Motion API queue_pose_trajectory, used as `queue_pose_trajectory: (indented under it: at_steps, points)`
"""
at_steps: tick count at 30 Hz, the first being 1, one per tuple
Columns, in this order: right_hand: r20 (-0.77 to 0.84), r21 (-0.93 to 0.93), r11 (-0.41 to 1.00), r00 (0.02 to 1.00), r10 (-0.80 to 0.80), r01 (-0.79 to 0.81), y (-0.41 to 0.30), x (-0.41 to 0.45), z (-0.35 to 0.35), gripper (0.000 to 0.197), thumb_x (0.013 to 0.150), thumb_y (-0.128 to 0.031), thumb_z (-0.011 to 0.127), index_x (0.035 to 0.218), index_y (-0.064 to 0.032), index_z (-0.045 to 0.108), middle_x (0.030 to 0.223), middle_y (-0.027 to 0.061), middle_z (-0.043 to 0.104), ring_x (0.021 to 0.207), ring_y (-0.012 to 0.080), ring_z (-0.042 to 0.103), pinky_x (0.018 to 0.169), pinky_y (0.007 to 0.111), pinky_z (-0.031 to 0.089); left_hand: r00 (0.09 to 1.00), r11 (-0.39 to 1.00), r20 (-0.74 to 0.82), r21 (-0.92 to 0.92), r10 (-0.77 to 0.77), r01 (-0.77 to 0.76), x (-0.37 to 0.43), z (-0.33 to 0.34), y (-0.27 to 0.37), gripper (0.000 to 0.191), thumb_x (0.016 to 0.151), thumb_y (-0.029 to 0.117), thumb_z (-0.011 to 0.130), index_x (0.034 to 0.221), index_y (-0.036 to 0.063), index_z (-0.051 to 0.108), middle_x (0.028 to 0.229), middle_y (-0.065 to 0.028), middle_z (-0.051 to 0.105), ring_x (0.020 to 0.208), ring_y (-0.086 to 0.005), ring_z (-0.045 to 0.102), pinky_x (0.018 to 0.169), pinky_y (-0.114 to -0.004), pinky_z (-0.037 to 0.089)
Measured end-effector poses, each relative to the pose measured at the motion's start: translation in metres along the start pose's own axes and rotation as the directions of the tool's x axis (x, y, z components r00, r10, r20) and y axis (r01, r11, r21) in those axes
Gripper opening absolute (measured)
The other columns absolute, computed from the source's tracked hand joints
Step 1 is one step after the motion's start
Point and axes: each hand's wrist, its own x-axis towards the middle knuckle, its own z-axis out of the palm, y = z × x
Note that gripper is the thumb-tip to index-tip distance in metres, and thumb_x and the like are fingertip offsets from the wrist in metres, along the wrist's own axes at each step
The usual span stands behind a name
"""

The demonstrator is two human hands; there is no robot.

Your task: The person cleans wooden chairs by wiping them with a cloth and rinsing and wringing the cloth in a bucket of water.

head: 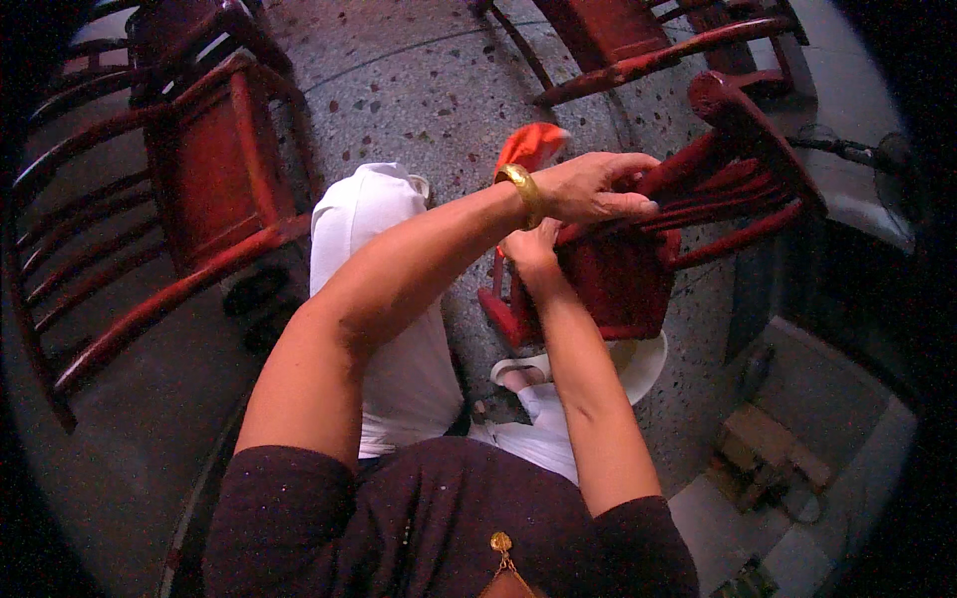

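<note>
A small dark red wooden chair (pixel 620 280) is tilted in front of me on the right, its slatted backrest pointing up and right. My left hand (pixel 602 187), with a gold bracelet at the wrist, grips a post of the backrest between thumb and fingers. Just below it, my right hand (pixel 532 243) is at the chair's left edge; its fingers are partly hidden, and what it holds is unclear. An orange cloth (pixel 531 146) shows beyond my left wrist, with a bit of orange beside my right hand too.
Larger red wooden chairs stand at the left (pixel 213 164) and top right (pixel 620 37) on a speckled terrazzo floor (pixel 389 97). A pale basin (pixel 650 366) sits partly under the tilted chair, near my sandalled foot (pixel 519 372). A cardboard box (pixel 774 441) lies lower right.
</note>
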Motion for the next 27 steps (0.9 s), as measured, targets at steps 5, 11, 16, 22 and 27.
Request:
queue_pose_trajectory:
  at_steps: [5, 11, 16, 22, 27]
  points:
    - [0.257, -0.324, 0.886, 0.932, -0.256, 0.333, -0.019, -0.057, -0.045, 0.021, 0.082, -0.022, 0.049, 0.095, -0.0108, 0.061, 0.115, 0.0086, 0.051, 0.101, 0.0296, 0.046, 0.086, 0.050, 0.034, 0.998, 0.999, 0.059, -0.027, -0.026, 0.028, -0.003, 0.002, 0.006, 0.051, 0.083, 0.035, 0.062, 0.120, 0.0044, 0.046, 0.101, -0.0125, 0.059, 0.094, -0.0188, 0.054, 0.083, -0.032, 0.043]
    - [-0.084, -0.118, 0.817, 0.814, -0.575, 0.565, 0.006, -0.123, -0.025, 0.015, 0.073, -0.018, 0.053, 0.084, -0.0117, 0.061, 0.103, 0.0030, 0.054, 0.083, 0.0252, 0.049, 0.072, 0.043, 0.038, 0.972, 0.996, 0.220, 0.025, -0.086, 0.082, -0.016, 0.011, 0.015, 0.054, 0.084, 0.029, 0.064, 0.124, 0.0029, 0.040, 0.093, -0.0046, 0.058, 0.086, -0.0094, 0.051, 0.076, -0.027, 0.045]
    - [-0.222, -0.069, 0.799, 0.772, -0.596, 0.597, 0.060, -0.211, -0.005, 0.013, 0.070, -0.023, 0.056, 0.080, -0.0158, 0.060, 0.105, -0.0002, 0.053, 0.089, 0.0234, 0.049, 0.069, 0.043, 0.038, 0.973, 0.991, 0.208, -0.074, -0.097, 0.115, -0.012, 0.015, 0.012, 0.052, 0.083, 0.026, 0.065, 0.123, 0.0036, 0.042, 0.099, -0.0040, 0.058, 0.091, -0.0100, 0.051, 0.080, -0.028, 0.044]
    - [-0.260, -0.268, 0.901, 0.875, -0.409, 0.342, 0.179, -0.202, -0.004, 0.012, 0.069, -0.023, 0.058, 0.081, -0.0221, 0.062, 0.110, -0.0043, 0.051, 0.098, 0.0229, 0.048, 0.067, 0.041, 0.039, 0.968, 0.963, 0.190, -0.180, -0.165, 0.200, -0.014, 0.026, -0.009, 0.050, 0.077, 0.023, 0.071, 0.118, 0.0047, 0.049, 0.101, -0.0027, 0.060, 0.094, -0.0099, 0.052, 0.083, -0.026, 0.043]
    - [-0.236, -0.348, 0.923, 0.937, -0.257, 0.165, 0.220, -0.140, -0.042, 0.017, 0.076, -0.017, 0.054, 0.092, -0.0168, 0.061, 0.113, 0.0005, 0.051, 0.099, 0.0289, 0.046, 0.077, 0.045, 0.039, 0.942, 0.929, 0.142, -0.173, -0.305, 0.327, -0.008, 0.016, 0.004, 0.032, 0.070, 0.011, 0.070, 0.098, 0.0027, 0.055, 0.085, 0.0018, 0.056, 0.080, -0.0082, 0.051, 0.074, -0.023, 0.043]
